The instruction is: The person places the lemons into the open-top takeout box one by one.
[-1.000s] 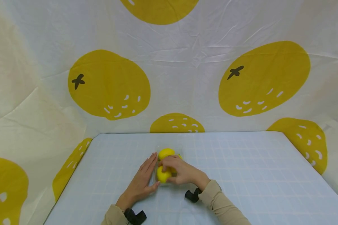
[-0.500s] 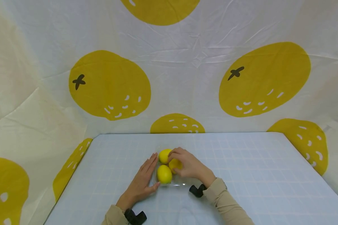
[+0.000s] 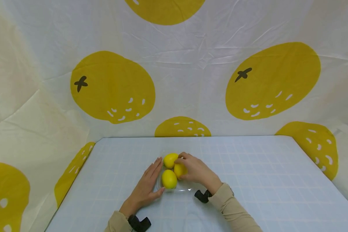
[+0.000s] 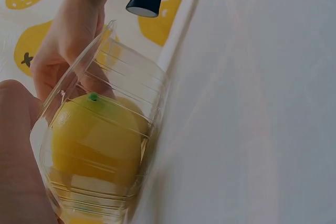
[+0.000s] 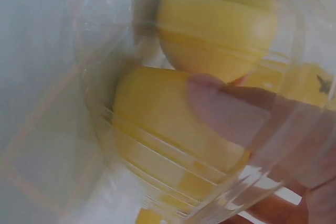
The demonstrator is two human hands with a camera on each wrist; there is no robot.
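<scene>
Three yellow lemons sit in a clear plastic container (image 3: 183, 188) on the table. My left hand (image 3: 145, 188) rests along the container's left side, fingers straight and thumb near its front corner. With fingers and thumb my right hand (image 3: 196, 169) grips the right-hand lemon (image 3: 179, 170); in the right wrist view the thumb presses on that lemon (image 5: 163, 124), seen through the clear wall. The near-left lemon (image 3: 169, 179) and the far lemon (image 3: 170, 160) lie untouched beside it. The left wrist view shows a lemon (image 4: 97, 135) with a green stem tip close behind the ribbed wall.
A pale blue checked cloth covers the table (image 3: 264, 180). Behind and beside it hangs a white curtain (image 3: 188, 87) printed with large yellow fruit. Black wrist cameras sit on both wrists, below beige sleeves (image 3: 232, 206).
My right hand has let go of the near-left lemon, moved right and back, and taken hold of the right-hand lemon. The left hand has stayed in place.
</scene>
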